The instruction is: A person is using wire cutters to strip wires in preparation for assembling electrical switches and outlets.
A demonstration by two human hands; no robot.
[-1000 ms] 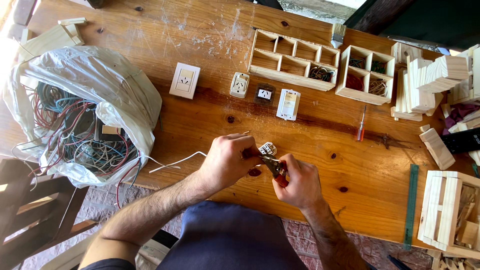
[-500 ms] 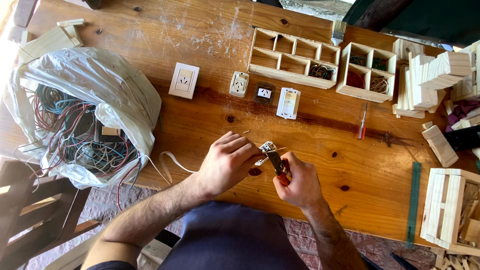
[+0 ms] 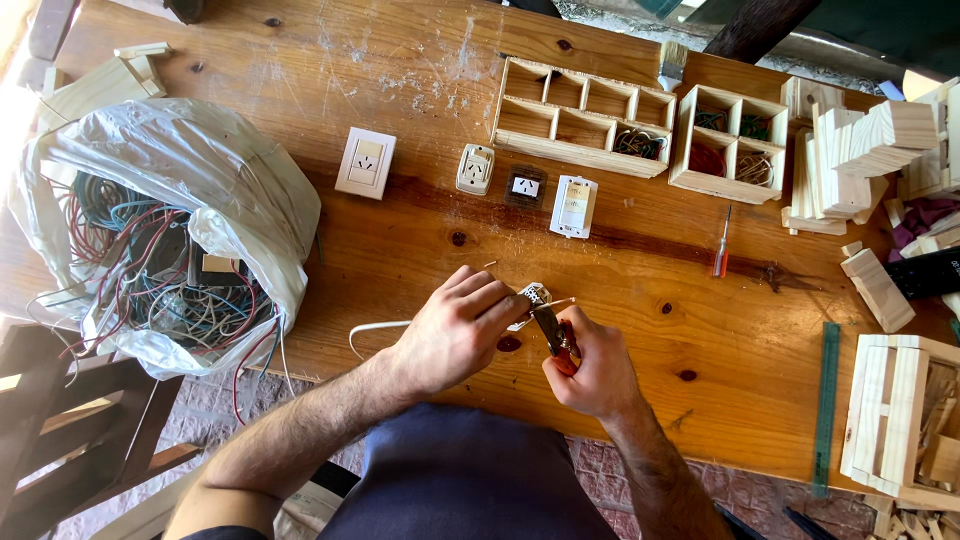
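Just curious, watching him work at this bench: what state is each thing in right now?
Left hand: gripping a small white fitting.
Right hand: closed around pliers.
Plastic bag: open, full of tangled wires.
Screwdriver: lying flat, untouched.
Wall socket: face up on the table.

A workshop: scarred wooden workbench (image 3: 400, 60), wire scraps (image 3: 160, 270) (bagged), screwdriver (image 3: 722, 245).

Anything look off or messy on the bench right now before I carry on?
Mostly tidy. The white plastic bag at the table's left edge gapes open, with tangled wires hanging over the edge. A white cable trails from the left hand across the wood. The four outlet modules lie in a neat row.
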